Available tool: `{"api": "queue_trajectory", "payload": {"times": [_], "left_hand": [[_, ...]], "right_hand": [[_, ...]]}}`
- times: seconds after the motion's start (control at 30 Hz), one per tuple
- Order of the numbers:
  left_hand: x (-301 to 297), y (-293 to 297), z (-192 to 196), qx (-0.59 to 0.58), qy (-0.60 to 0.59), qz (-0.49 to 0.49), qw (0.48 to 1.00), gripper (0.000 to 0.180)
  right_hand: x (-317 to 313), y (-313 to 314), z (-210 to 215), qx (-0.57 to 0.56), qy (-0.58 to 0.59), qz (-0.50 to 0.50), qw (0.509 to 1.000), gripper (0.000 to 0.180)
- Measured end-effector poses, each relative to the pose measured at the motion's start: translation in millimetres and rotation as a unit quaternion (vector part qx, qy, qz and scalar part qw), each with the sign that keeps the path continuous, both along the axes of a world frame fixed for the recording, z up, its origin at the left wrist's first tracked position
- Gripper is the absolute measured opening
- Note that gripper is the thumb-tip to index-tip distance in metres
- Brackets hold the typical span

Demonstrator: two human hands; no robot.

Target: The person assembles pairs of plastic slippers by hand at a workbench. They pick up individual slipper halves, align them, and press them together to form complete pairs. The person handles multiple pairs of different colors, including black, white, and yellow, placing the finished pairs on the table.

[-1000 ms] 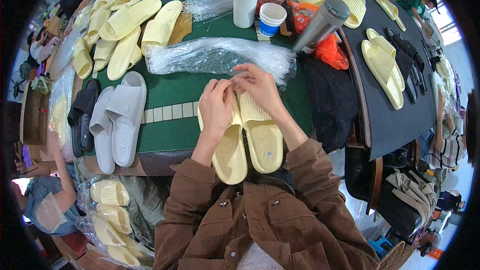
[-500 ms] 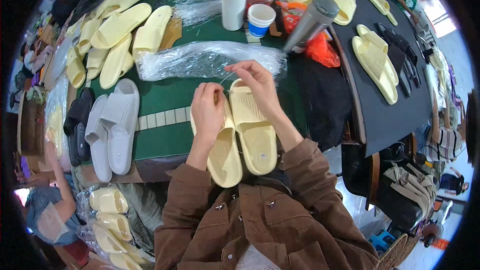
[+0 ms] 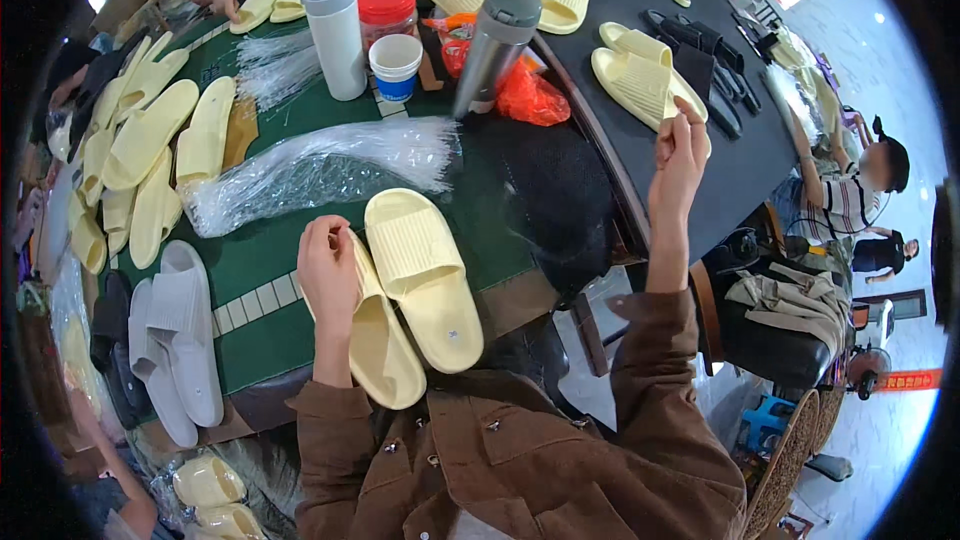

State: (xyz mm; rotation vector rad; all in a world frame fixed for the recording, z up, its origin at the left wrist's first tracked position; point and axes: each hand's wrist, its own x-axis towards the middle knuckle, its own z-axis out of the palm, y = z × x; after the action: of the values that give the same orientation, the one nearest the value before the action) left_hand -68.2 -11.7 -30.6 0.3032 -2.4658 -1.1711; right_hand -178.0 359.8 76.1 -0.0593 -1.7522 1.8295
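Note:
A pair of cream slide slippers lies at the table's near edge, toes pointing away. The fingers of my left hand are closed at the toe of the left slipper, covering part of its strap. The right slipper rests beside it, untouched. My right hand is raised far to the right, above the dark table, fingers pinched; whatever they hold is too small to make out. Its fingertips overlap another cream pair of slippers in the picture; contact cannot be told.
A bundle of clear plastic strands lies beyond the pair. Behind stand a white bottle, a red-lidded jar, a paper cup and a grey tumbler. Grey slippers and several cream ones sit left. Another person's hands hold slippers at the far side.
My hands have parted: the right swung from the pair out to the right, while the left stayed at the left slipper. The view has turned, and the thin strand between my fingers no longer shows.

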Motion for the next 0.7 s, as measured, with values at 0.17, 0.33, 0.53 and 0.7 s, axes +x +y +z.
{"api": "queue_trajectory", "payload": {"times": [0.17, 0.33, 0.53, 0.7], "left_hand": [[-2.1, 1.0, -2.8, 0.008, 0.007, -0.002, 1.0, 0.005], [-1.3, -3.0, -5.4, 0.022, 0.012, 0.002, 1.0, 0.006], [-3.6, 2.3, -1.4, 0.021, 0.009, 0.006, 1.0, 0.006], [-2.1, -2.1, -5.4, 0.014, 0.014, 0.006, 1.0, 0.007]], "right_hand": [[-68.3, 120.8, -37.1, 0.286, -0.103, -0.158, 0.94, 0.034], [-113.9, 133.0, -34.1, 0.535, -0.152, -0.182, 0.811, 0.037], [-138.4, 150.7, -37.0, 0.626, -0.174, -0.169, 0.741, 0.029], [-90.6, 120.3, -13.5, 0.633, -0.226, -0.126, 0.729, 0.027]]}}
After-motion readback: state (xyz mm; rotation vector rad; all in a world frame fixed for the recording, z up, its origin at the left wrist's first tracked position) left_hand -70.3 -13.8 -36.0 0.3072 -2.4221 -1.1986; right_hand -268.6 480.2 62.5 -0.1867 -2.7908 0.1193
